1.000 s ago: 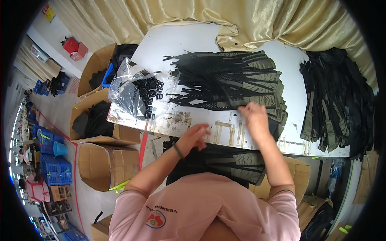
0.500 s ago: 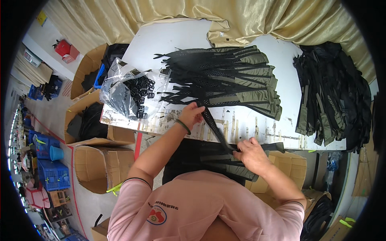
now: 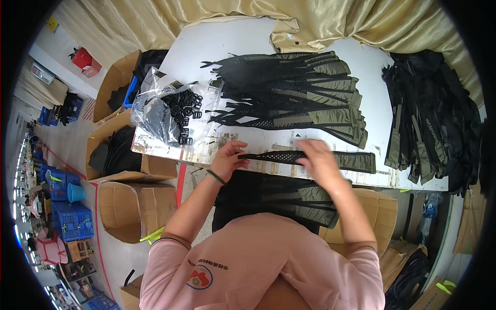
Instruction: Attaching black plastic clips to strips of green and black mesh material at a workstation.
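A strap-like piece (image 3: 354, 161) of black mesh with an olive-green fabric end lies stretched along the table's near edge. My left hand (image 3: 229, 162) pinches its narrow black end. Over the middle of the strap piece is my right hand (image 3: 321, 164), slightly blurred, its thumb and fingers apart. Beyond my hands, a fanned pile of similar strap pieces (image 3: 289, 95) covers the table's middle, olive ends to the right. More such pieces (image 3: 315, 206) lie across my lap. A clear plastic bag (image 3: 155, 116) of black plastic buckles (image 3: 181, 116) rests left of the pile.
The white table (image 3: 206, 44) has a worn near edge. A heap of black and olive pieces (image 3: 431, 124) hangs over its right side. Cardboard boxes (image 3: 139, 209) stand on the floor left, another box (image 3: 369, 206) right. Gold curtains (image 3: 222, 10) hang behind the table.
The strap piece has gone from hanging slantwise off the table edge to lying straight across it. My right hand has moved up and forward over the table; my left has shifted slightly nearer and left.
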Demonstrator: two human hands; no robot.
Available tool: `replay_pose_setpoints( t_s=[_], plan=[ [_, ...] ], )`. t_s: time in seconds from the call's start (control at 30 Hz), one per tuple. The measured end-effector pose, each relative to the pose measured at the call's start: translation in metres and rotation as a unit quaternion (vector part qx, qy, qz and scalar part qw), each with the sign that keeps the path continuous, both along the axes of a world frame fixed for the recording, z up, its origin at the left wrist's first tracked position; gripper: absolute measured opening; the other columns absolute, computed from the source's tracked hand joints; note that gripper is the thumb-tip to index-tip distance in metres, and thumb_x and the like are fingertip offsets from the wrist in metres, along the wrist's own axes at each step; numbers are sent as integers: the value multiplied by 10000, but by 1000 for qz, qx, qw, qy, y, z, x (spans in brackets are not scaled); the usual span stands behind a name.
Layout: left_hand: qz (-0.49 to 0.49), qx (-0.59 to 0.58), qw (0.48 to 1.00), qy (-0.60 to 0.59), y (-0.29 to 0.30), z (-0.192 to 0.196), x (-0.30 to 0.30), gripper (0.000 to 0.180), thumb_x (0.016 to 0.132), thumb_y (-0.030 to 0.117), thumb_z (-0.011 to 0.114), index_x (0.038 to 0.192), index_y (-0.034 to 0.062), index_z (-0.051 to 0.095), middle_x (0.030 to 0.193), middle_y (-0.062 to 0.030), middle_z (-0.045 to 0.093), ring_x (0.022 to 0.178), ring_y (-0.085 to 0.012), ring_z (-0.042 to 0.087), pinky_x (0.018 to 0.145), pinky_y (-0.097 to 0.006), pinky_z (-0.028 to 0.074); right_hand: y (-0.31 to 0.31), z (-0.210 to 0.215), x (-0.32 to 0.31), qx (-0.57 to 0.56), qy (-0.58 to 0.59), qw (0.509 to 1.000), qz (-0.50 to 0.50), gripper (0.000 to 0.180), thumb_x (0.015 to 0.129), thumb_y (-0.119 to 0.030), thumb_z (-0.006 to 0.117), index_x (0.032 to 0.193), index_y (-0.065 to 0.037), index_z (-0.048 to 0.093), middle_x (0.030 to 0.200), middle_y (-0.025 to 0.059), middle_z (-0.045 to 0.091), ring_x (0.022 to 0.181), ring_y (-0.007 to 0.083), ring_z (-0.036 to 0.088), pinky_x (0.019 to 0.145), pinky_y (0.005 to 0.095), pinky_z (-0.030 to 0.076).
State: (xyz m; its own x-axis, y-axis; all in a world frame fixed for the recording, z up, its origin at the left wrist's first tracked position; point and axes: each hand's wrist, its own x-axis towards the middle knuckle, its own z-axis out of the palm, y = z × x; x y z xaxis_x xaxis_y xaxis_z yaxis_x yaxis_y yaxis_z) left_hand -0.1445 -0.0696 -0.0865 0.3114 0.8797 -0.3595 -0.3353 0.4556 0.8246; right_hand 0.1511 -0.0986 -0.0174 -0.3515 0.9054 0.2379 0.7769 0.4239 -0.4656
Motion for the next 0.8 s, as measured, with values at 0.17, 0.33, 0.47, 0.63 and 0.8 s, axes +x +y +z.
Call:
replay_pose_setpoints(
  t_s=[0.17, 0.33, 0.47, 0.63, 0.8],
  plan=[
    [-3, 53, 999, -8, -12, 7, -1, 266, 834, -53, 566, 1089, 20, 538, 968, -92, 600, 778, -171, 646, 703, -274, 546, 25, -37, -100, -29, 158, 983, 91, 220, 796, -82, 620, 1015, -60, 616, 974, 137, 611, 901, 325, 577, 794, 398, 460],
    [-20, 145, 985, 88, -16, 15, -16, 208, 836, -42, 584, 1036, 6, 553, 921, -75, 616, 807, -145, 636, 710, -251, 537, 29, -48, -119, -108, 260, 955, 99, 132, 830, -98, 597, 951, -52, 625, 848, 152, 622, 771, 331, 606, 676, 377, 481],
    [-36, 129, 977, 167, -12, 13, -23, 132, 845, -9, 593, 975, 12, 583, 861, -53, 628, 814, -125, 627, 710, -250, 516, 28, -49, -123, -131, 253, 951, 121, 109, 839, -77, 594, 921, -9, 617, 861, 154, 621, 786, 314, 608, 694, 341, 478],
    [88, 340, 852, 387, 51, 7, -69, 143, 818, 102, 643, 933, 24, 610, 909, -92, 627, 869, -192, 621, 762, -317, 494, 29, -64, -117, -109, 226, 962, 106, 112, 833, -136, 603, 901, -53, 636, 850, 135, 609, 770, 336, 597, 663, 374, 474],
    [83, 306, 634, 706, 151, 8, -130, 577, 779, 326, 686, 1287, 175, 456, 1380, -164, 367, 1279, -364, 323, 1010, -525, 308, 23, -74, -112, -67, 193, 969, 141, 97, 825, -156, 613, 873, -78, 643, 791, 88, 580, 713, 307, 590, 610, 373, 470]
  ],
)
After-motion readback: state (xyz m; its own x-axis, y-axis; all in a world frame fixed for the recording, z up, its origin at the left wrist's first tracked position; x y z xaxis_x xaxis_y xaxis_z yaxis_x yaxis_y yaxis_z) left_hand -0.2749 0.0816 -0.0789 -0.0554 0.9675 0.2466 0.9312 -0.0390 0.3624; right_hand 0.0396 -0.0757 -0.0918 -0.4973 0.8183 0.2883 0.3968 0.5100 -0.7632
